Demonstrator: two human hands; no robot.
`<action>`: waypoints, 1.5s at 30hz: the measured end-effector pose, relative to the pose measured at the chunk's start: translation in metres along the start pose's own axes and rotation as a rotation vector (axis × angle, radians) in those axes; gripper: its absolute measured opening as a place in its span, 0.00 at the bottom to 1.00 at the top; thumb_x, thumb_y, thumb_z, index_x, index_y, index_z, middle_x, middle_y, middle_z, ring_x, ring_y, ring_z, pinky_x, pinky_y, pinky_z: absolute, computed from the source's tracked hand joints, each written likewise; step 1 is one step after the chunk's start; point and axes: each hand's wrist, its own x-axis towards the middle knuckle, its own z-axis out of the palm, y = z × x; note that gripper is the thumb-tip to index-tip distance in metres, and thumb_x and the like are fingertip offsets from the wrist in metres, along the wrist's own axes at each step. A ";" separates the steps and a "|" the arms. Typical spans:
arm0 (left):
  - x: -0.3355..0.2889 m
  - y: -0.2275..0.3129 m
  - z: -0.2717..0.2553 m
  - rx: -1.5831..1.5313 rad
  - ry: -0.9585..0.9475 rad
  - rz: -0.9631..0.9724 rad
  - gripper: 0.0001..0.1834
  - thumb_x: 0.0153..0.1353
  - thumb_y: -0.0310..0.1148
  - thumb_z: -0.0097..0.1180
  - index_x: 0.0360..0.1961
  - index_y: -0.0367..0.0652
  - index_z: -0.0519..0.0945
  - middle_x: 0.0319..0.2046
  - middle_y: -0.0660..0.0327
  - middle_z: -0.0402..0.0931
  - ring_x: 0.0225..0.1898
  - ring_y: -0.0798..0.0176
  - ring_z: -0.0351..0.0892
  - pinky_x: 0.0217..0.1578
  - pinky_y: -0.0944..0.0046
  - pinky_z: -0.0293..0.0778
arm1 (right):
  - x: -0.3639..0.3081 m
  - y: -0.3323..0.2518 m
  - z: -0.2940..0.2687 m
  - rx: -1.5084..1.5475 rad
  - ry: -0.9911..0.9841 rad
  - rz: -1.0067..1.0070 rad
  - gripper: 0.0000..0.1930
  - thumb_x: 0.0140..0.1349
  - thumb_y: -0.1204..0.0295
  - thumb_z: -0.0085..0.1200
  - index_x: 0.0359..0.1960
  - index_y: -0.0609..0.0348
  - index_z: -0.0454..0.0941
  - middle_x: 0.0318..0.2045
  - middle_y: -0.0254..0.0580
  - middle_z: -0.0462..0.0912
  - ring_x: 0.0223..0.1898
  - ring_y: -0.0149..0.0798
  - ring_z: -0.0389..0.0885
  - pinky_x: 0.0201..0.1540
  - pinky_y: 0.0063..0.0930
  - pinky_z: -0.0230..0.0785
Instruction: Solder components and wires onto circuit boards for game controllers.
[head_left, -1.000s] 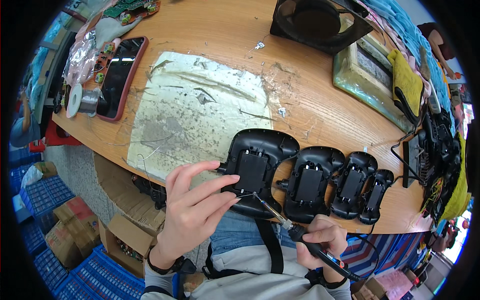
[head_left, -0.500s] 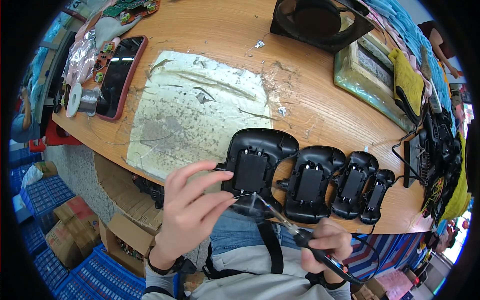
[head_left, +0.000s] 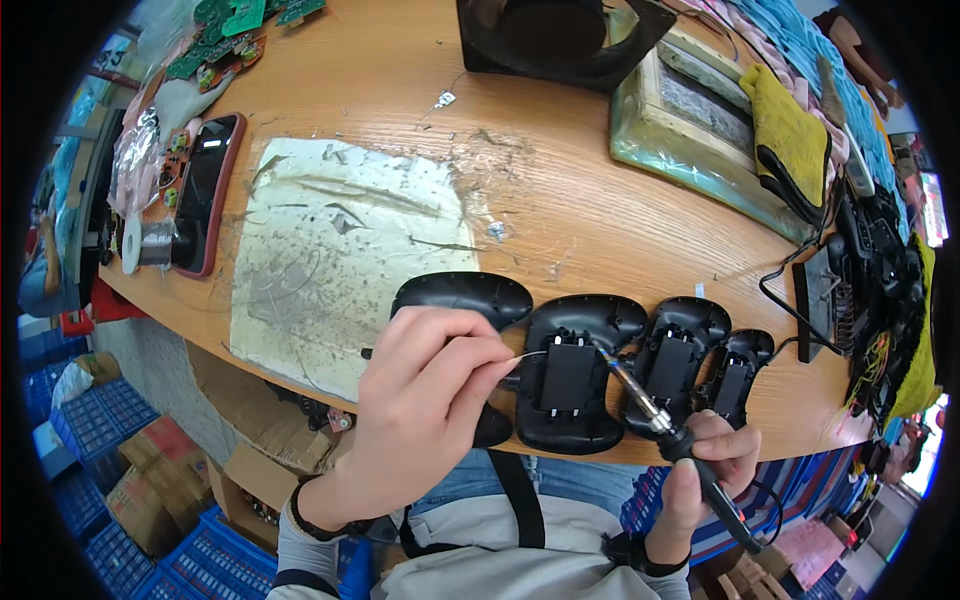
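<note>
Several black game controller shell halves stand in a row along the table's near edge, each visible inside holding a black rectangular box with metal tabs. My left hand [head_left: 425,400] covers much of the leftmost shell [head_left: 465,292]. Its thumb and forefinger pinch a thin solder wire [head_left: 532,354], which points at the second shell [head_left: 568,436]. My right hand [head_left: 705,475] grips a soldering iron [head_left: 655,412] by its black handle. The iron's tip is close to the upper right of that shell's box; whether it touches a tab I cannot tell. Two smaller-looking shells [head_left: 690,312] follow on the right.
A stained pale sheet [head_left: 350,240] lies left of the shells. Beyond it are a phone [head_left: 208,195], a solder spool [head_left: 155,243] and green circuit boards [head_left: 225,30]. A black fan [head_left: 560,40], a framed tray [head_left: 690,130], a yellow cloth [head_left: 790,130] and an iron stand [head_left: 815,305] sit farther right.
Both hands have moved right, from the leftmost shell to the second one, carrying the solder wire and the soldering iron. The view has shifted, so the table's things appear farther left.
</note>
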 end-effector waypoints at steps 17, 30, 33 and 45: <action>0.008 0.005 0.013 0.269 -0.065 0.083 0.06 0.43 0.24 0.62 0.25 0.42 0.79 0.37 0.64 0.77 0.47 0.56 0.71 0.45 0.60 0.62 | 0.014 0.007 0.002 -0.081 -0.201 -0.011 0.12 0.45 0.78 0.57 0.27 0.64 0.66 0.13 0.36 0.68 0.12 0.25 0.61 0.15 0.16 0.52; 0.010 0.007 0.014 0.349 -0.079 0.167 0.07 0.41 0.25 0.61 0.25 0.42 0.79 0.37 0.65 0.76 0.46 0.58 0.71 0.44 0.60 0.61 | 0.017 0.005 0.005 -0.103 -0.195 0.028 0.12 0.45 0.76 0.58 0.26 0.63 0.65 0.11 0.36 0.67 0.11 0.24 0.61 0.14 0.16 0.51; 0.010 0.007 0.014 0.367 -0.088 0.182 0.07 0.41 0.25 0.61 0.25 0.42 0.79 0.37 0.65 0.76 0.46 0.58 0.71 0.44 0.61 0.61 | 0.017 0.005 0.004 -0.120 -0.215 0.030 0.12 0.45 0.76 0.58 0.26 0.63 0.66 0.12 0.36 0.68 0.11 0.24 0.62 0.14 0.15 0.51; 0.010 0.006 0.016 0.383 -0.087 0.210 0.08 0.40 0.24 0.62 0.25 0.41 0.79 0.35 0.65 0.75 0.43 0.58 0.71 0.41 0.62 0.62 | 0.020 0.005 0.006 -0.108 -0.238 0.013 0.12 0.45 0.77 0.59 0.27 0.64 0.66 0.12 0.38 0.69 0.11 0.25 0.63 0.14 0.16 0.53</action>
